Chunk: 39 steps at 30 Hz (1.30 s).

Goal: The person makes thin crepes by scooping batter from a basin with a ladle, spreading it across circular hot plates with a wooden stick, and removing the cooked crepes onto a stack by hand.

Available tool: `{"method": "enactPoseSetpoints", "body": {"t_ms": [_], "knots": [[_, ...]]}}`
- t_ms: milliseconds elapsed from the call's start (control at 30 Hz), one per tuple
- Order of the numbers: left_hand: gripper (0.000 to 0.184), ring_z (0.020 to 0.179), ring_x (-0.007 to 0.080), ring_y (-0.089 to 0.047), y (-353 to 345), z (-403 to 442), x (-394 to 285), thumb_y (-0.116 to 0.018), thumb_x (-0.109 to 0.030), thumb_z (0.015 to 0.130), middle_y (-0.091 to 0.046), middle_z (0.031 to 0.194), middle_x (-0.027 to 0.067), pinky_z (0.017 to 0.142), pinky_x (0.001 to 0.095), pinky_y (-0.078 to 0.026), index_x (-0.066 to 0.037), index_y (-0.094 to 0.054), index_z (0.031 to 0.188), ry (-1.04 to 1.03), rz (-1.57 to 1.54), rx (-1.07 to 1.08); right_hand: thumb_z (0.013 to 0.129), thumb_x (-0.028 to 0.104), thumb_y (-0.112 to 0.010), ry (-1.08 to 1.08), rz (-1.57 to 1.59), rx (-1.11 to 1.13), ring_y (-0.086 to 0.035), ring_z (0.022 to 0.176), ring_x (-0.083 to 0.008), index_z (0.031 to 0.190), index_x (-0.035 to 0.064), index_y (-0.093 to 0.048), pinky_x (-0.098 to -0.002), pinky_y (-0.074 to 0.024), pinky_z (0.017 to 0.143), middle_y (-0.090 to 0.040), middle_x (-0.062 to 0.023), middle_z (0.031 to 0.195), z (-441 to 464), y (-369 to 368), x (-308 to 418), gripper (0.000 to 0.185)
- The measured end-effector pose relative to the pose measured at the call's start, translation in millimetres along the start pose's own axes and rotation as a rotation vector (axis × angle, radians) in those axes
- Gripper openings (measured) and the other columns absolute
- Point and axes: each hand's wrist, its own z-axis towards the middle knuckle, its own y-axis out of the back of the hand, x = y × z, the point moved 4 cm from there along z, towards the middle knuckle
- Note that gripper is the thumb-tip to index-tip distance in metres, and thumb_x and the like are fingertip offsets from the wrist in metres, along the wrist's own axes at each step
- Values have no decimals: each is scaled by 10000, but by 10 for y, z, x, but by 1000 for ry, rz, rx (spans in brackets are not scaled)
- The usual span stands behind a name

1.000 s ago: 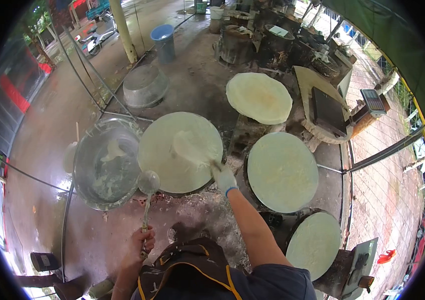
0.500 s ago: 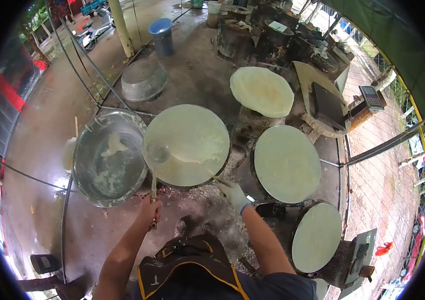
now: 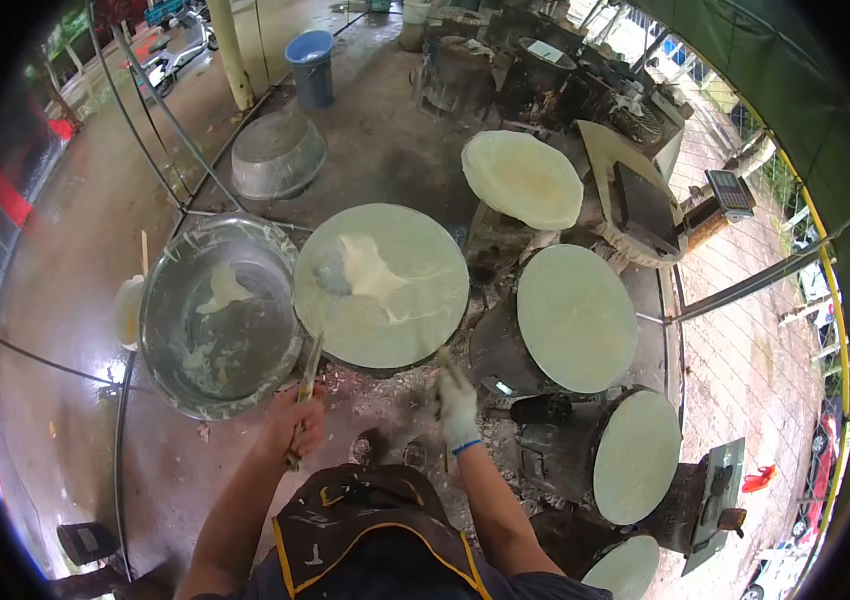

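Note:
My left hand [image 3: 293,424] is closed round the handle of a ladle [image 3: 312,365], whose blurred bowl lies over the left part of a round griddle [image 3: 385,330] coated with pale batter. A thicker, whiter patch of batter [image 3: 370,270] spreads near the middle of that griddle. My right hand [image 3: 457,405], in a white glove with a blue cuff, grips a thin tool at the griddle's lower right edge; the tool's far end is smeared by motion. Left of the griddle stands a wide metal basin [image 3: 170,345] with some batter inside.
More pale-coated round griddles stand at right [image 3: 578,318] and lower right [image 3: 637,458]. A stack of pale flat sheets [image 3: 523,180] is behind. An upturned metal basin [image 3: 278,155], a blue bucket [image 3: 312,80] and a scale display [image 3: 730,192] stand farther off.
The ladle first moved from the basin side onto the griddle, and the thick batter patch now sits more centrally. My gloved right hand has shifted down, slightly away from the griddle.

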Motion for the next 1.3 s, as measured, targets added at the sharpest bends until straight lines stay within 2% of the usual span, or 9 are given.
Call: {"method": "enactPoseSetpoints", "body": {"t_ms": [167, 267, 367, 733, 833, 1100, 1200, 1233, 1300], "knots": [[66, 443, 89, -382, -44, 56, -109, -504, -120, 922, -408, 629, 1, 381, 236, -311, -79, -453, 925, 144, -103, -1, 911, 198, -561, 202, -676, -22, -579, 1134, -261, 1305, 90, -535, -338, -417, 964, -595, -146, 1253, 169, -112, -157, 409], [98, 451, 86, -380, 155, 165, -25, -522, -133, 917, -414, 649, -4, 386, 233, -313, -71, -458, 957, 294, -220, 11, 920, 173, -541, 221, -530, 238, -605, 1066, -232, 1308, 85, -538, -316, -439, 931, -615, -142, 1220, 234, -129, -387, 398], [138, 449, 75, -370, 360, 114, 71, -535, -140, 918, -421, 653, -11, 380, 227, -302, -61, -458, 1000, 270, -109, -61, 933, 129, -554, 194, -220, 35, -460, 691, -52, 1312, 57, -539, -204, -415, 609, -609, 9, 931, 61, 7, -301, 386], [94, 440, 108, -430, 449, 968, 293, -520, -87, 880, -426, 621, 9, 370, 283, -350, -84, -428, 896, 0, 572, -215, 941, 139, -544, 14, -203, -192, -439, 659, -29, 1329, 42, -514, -186, -390, 567, -586, 31, 879, -479, -395, -1206, 401], [115, 425, 148, -463, 356, 1065, 396, -527, -77, 824, -454, 616, 54, 360, 310, -380, -27, -440, 880, -65, 582, -287, 938, 162, -565, 48, 200, -80, -453, 655, -31, 1317, 46, -526, -191, -392, 559, -581, 35, 857, -350, -884, -1346, 399], [66, 434, 70, -376, 323, 595, -271, -526, -102, 907, -403, 619, -3, 350, 232, -315, -48, -487, 906, 128, -123, 19, 937, 187, -565, -137, 232, 214, -419, 470, -54, 1378, 56, -434, -220, -326, 400, -508, 33, 637, -421, -1109, -365, 479], [116, 439, 63, -373, 303, -45, -552, -495, -78, 926, -413, 663, 5, 357, 220, -308, -20, -492, 1026, 4, -74, 102, 940, 197, -557, -53, 269, -47, -374, 443, -48, 1392, 59, -412, -214, -294, 385, -477, 37, 612, -412, -787, -225, 495], [140, 446, 61, -379, 295, -131, -551, -495, -81, 925, -418, 670, 3, 359, 218, -312, -20, -491, 1051, -16, -54, 97, 939, 200, -557, 49, 266, -87, -532, 622, -85, 1344, 53, -490, -228, -441, 524, -615, -17, 825, -293, -666, -356, 436], [158, 452, 62, -387, 273, -160, -557, -495, -88, 922, -424, 677, 1, 359, 218, -316, -24, -488, 1066, -13, -20, 44, 934, 230, -558, 233, -94, -144, -584, 754, -129, 1335, 58, -501, -262, -478, 676, -652, -66, 938, -11, -584, -788, 440]]}}
